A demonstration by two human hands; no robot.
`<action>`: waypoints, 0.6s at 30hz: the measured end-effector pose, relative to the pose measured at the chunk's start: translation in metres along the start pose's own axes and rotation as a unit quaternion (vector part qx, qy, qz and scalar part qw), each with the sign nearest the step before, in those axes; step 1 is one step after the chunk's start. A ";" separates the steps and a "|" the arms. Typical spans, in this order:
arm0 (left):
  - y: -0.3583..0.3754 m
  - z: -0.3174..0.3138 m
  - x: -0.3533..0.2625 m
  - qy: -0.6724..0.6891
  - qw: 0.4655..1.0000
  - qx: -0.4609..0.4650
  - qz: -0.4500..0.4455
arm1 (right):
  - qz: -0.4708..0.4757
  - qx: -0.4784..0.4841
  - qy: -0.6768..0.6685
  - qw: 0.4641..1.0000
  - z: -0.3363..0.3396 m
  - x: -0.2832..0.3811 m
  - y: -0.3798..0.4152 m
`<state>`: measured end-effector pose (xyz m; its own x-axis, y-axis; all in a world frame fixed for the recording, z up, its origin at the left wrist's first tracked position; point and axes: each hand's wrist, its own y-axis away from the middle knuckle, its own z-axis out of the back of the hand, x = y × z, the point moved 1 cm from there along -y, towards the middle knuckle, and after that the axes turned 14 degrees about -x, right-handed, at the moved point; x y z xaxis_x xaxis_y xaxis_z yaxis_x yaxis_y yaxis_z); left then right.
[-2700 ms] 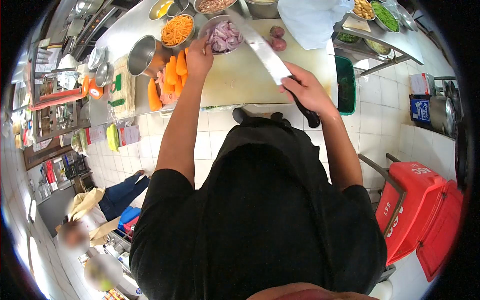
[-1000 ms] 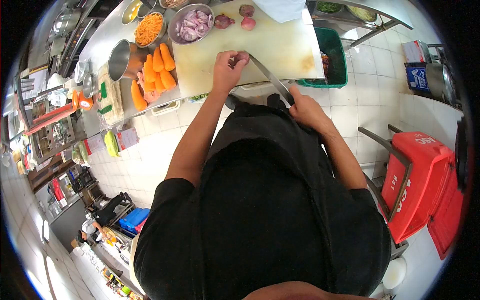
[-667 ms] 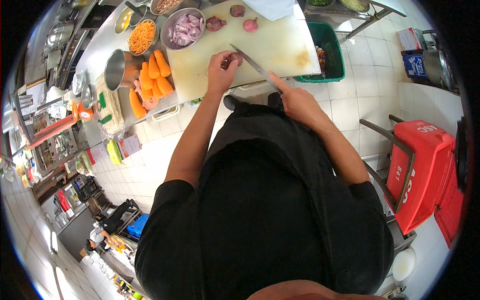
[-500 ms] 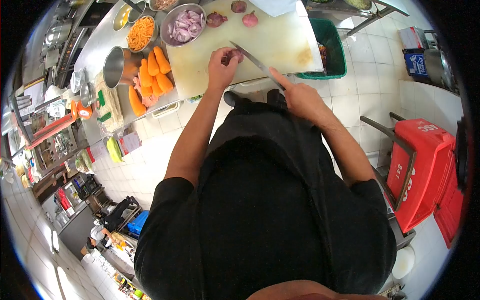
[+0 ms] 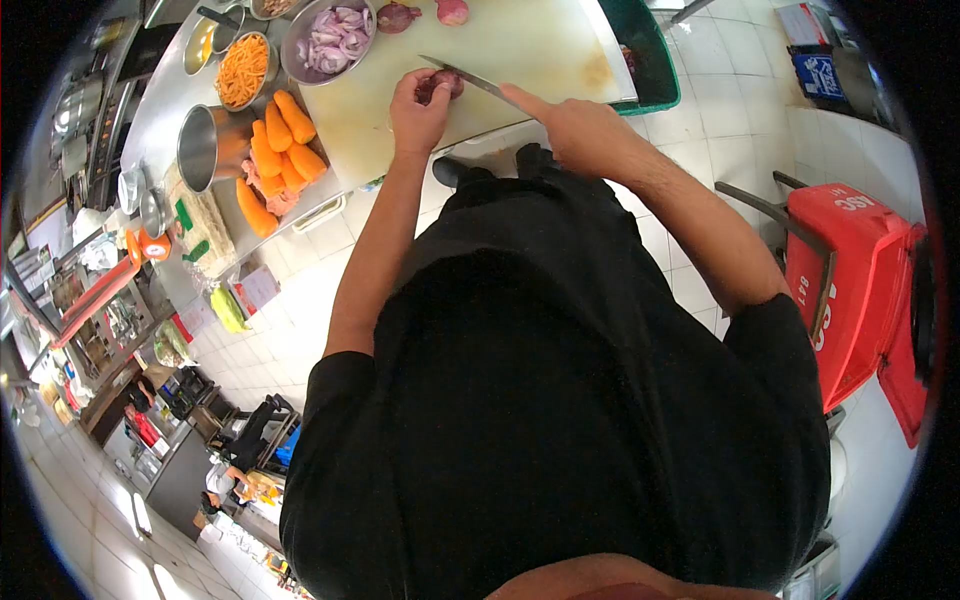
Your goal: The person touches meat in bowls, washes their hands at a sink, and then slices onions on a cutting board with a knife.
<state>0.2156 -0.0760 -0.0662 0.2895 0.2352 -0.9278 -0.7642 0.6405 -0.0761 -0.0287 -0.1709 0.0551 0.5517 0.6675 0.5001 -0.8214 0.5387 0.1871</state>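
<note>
My left hand (image 5: 418, 112) is closed round a red onion (image 5: 452, 84) on the white cutting board (image 5: 520, 45). My right hand (image 5: 590, 137) grips a kitchen knife (image 5: 485, 84), its index finger stretched along the top of the blade. In this view the blade overlaps the onion's far side, and its tip points left past my left fingers. Two whole red onions, one dark (image 5: 398, 17) and one lighter (image 5: 452, 11), lie farther up the board. At the board's upper left a metal bowl (image 5: 290, 52) holds sliced red onion (image 5: 338, 40).
Peeled carrots (image 5: 285, 150), a steel pot (image 5: 200, 150) and a bowl of shredded carrot (image 5: 243, 70) stand left of the board. A green bin (image 5: 655, 85) is at its right. A red cooler box (image 5: 850, 290) stands farther right. Another person (image 5: 225, 480) works at the lower left.
The view has shifted, so the board and bowls sit higher and farther left. The knife now overlaps the onion, and its blade lies flatter across the view. Both hands keep their hold.
</note>
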 end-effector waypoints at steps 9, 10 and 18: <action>0.003 0.000 -0.007 -0.035 0.998 0.005 -0.045 | -0.060 -0.069 -0.091 0.992 -0.074 -0.006 -0.031; 0.004 0.003 -0.009 -0.012 1.000 0.010 -0.023 | -0.065 -0.063 -0.087 0.992 -0.077 -0.010 -0.032; 0.000 0.021 0.013 -0.020 1.000 0.006 -0.007 | -0.150 -0.052 -0.055 0.986 -0.053 -0.020 0.009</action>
<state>0.2312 -0.0577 -0.0708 0.3232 0.2542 -0.9115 -0.7530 0.6525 -0.0851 -0.0392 -0.1525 0.0020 0.7436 0.4135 0.5254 -0.6015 0.7568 0.2558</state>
